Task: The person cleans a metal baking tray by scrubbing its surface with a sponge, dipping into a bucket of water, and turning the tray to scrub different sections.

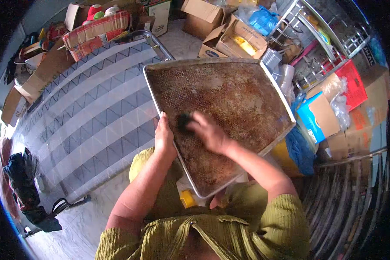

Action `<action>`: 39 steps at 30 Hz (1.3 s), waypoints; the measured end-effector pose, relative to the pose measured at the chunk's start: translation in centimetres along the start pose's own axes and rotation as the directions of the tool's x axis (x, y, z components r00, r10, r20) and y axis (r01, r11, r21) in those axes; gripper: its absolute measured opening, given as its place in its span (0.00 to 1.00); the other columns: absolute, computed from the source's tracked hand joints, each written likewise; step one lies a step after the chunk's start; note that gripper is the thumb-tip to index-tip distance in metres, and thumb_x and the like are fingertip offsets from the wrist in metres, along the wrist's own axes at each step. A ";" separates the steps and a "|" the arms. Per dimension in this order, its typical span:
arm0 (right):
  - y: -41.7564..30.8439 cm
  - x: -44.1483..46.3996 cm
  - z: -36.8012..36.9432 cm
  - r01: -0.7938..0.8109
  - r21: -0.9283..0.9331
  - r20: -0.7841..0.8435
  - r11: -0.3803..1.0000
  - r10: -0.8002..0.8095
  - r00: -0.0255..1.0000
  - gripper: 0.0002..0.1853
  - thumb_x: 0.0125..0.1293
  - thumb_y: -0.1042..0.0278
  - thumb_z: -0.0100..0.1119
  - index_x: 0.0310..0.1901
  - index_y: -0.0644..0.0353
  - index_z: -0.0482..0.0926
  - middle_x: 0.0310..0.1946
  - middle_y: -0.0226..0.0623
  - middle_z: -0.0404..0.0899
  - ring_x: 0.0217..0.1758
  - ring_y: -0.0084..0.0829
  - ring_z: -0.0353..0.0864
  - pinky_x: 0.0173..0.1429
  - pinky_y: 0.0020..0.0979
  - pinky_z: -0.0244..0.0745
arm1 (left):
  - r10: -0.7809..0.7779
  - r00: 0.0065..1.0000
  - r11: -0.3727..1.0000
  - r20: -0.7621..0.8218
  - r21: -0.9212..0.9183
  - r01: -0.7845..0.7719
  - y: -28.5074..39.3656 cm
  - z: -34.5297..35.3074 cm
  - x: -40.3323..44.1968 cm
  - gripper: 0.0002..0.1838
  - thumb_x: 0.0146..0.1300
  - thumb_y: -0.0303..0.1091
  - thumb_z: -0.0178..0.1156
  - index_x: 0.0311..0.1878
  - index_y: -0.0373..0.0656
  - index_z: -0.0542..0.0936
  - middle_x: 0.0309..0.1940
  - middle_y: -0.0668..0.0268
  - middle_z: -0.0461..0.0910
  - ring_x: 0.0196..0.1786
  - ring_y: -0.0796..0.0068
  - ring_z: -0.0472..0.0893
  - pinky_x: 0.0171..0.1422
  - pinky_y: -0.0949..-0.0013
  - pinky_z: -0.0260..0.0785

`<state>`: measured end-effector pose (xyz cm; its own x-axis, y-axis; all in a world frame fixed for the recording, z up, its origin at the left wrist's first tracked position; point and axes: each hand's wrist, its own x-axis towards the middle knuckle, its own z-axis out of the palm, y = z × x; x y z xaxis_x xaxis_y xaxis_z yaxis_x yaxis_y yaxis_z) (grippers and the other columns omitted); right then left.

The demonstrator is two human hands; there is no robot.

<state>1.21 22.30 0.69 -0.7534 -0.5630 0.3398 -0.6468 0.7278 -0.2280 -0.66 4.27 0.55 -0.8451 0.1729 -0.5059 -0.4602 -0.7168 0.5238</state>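
A large metal baking tray (229, 99) with a dotted, brown-stained surface and a pale raised rim is tilted in front of my body. Its left rim is in the grip of my left hand (164, 138), with the thumb along the edge. My right hand (209, 132) is over the left part of the tray, its fingers blurred by motion. Under those fingers a small black scrubbing pad (184, 121) presses on the tray surface; its exact shape is smeared. A yellow object (187, 198) shows below the tray's lower corner.
To the left stands a bed-like frame with a grey striped surface (91, 117). Cardboard boxes (242, 39), a metal rack (307, 34) and a red crate (350, 84) crowd the back and right. Dark clothing (24, 182) hangs at far left. Slatted bars (338, 203) lie lower right.
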 end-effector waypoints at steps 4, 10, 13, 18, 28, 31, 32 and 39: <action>10.5 2.7 0.5 -0.238 0.197 -0.335 0.951 0.294 0.895 0.10 0.60 0.75 0.47 0.43 0.57 0.74 0.40 0.40 0.72 0.37 0.32 0.73 0.37 0.31 0.69 | -0.049 0.999 0.999 0.000 0.000 0.049 0.3 -0.1 0.0 0.29 0.65 0.55 0.45 0.60 0.43 0.64 0.54 0.59 0.71 0.51 0.59 0.74 0.54 0.54 0.69; 27.1 -4.1 2.2 -0.879 0.000 -0.401 0.476 0.806 0.436 0.16 0.62 0.67 0.46 0.52 0.54 0.71 0.45 0.51 0.68 0.47 0.48 0.70 0.47 0.43 0.67 | -0.013 1.000 1.000 -0.011 0.026 0.013 -1.0 -1.5 1.7 0.28 0.65 0.53 0.46 0.59 0.41 0.66 0.53 0.62 0.70 0.51 0.67 0.73 0.56 0.64 0.66; 21.2 1.6 -0.7 -0.946 0.190 -0.390 0.264 0.904 0.174 0.17 0.59 0.69 0.46 0.50 0.61 0.71 0.47 0.55 0.67 0.48 0.51 0.70 0.49 0.46 0.66 | -0.041 0.999 0.999 0.004 0.000 0.041 -0.5 -0.9 1.1 0.27 0.66 0.53 0.45 0.59 0.41 0.66 0.51 0.63 0.71 0.50 0.68 0.73 0.56 0.65 0.66; 19.7 9.8 3.4 -0.828 0.000 -0.488 0.561 0.723 0.490 0.17 0.46 0.71 0.51 0.41 0.61 0.73 0.40 0.56 0.72 0.44 0.55 0.70 0.48 0.50 0.65 | 0.000 0.999 1.000 0.048 -0.016 0.001 -0.2 -0.3 0.6 0.26 0.66 0.52 0.44 0.58 0.41 0.66 0.49 0.63 0.72 0.50 0.69 0.73 0.55 0.63 0.67; 4.6 14.9 5.1 -0.036 0.198 -0.274 0.980 0.091 0.957 0.12 0.55 0.74 0.53 0.43 0.58 0.76 0.43 0.47 0.71 0.45 0.44 0.72 0.47 0.40 0.70 | -0.014 0.999 1.000 0.031 -0.010 0.015 0.0 0.3 -0.3 0.28 0.66 0.53 0.43 0.60 0.41 0.64 0.53 0.58 0.70 0.50 0.62 0.75 0.53 0.55 0.71; 9.8 11.2 2.7 -0.209 0.051 -0.230 0.977 0.215 0.949 0.12 0.60 0.72 0.49 0.45 0.52 0.77 0.44 0.41 0.72 0.42 0.38 0.75 0.41 0.35 0.73 | -0.037 0.999 0.999 -0.021 0.019 0.037 1.1 1.7 -1.4 0.28 0.66 0.54 0.43 0.60 0.41 0.64 0.53 0.59 0.70 0.50 0.62 0.74 0.54 0.54 0.70; 11.6 9.9 0.5 -0.603 0.285 0.016 0.745 0.625 0.780 0.12 0.61 0.71 0.48 0.45 0.53 0.77 0.44 0.39 0.73 0.41 0.37 0.76 0.41 0.33 0.73 | -0.061 0.997 0.997 -0.052 0.036 0.063 1.1 1.8 -1.4 0.29 0.66 0.54 0.44 0.60 0.41 0.63 0.53 0.59 0.70 0.51 0.62 0.74 0.54 0.55 0.69; 21.8 -8.1 -2.9 -0.939 0.074 -0.435 0.337 0.858 0.274 0.12 0.62 0.64 0.47 0.46 0.50 0.77 0.39 0.43 0.75 0.45 0.43 0.74 0.47 0.37 0.68 | -0.047 0.999 0.999 0.023 -0.018 0.047 0.3 0.5 -0.2 0.30 0.65 0.55 0.44 0.60 0.41 0.63 0.54 0.60 0.70 0.52 0.61 0.73 0.55 0.55 0.68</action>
<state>-6.39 43.88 -4.34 -0.7094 0.6406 0.2939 0.4806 0.7447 -0.4631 -0.77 4.35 1.12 -0.8286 0.2220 -0.5139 -0.4949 -0.7197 0.4869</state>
